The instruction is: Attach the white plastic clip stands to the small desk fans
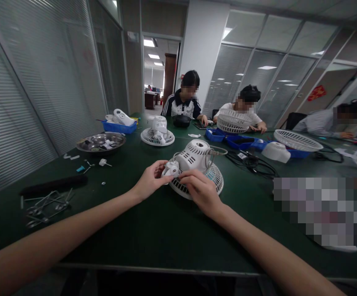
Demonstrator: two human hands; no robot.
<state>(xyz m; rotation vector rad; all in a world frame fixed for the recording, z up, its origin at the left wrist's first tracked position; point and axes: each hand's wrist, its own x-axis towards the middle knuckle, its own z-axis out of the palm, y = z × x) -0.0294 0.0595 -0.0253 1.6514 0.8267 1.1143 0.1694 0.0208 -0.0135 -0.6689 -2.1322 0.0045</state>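
Note:
A white fan head [193,158] with a slotted motor housing rests face down on its round grille [217,181] at the middle of the green table. My left hand [153,177] is closed around a small white bracket-like part [172,167] at the near left side of the housing. From the other side, my right hand [203,191] has its fingers pinched at the lower edge of that part, over the grille. What the right fingertips grip is too small to make out. A thin cable loops around the housing's right side.
A metal bowl [101,143] of small parts, bent metal wires [50,207] and a black rod [55,185] lie left. A second fan head [158,129] stands beyond. Blue trays [119,126], black cables [255,162] and another grille [298,139] surround it. Several people sit across and right.

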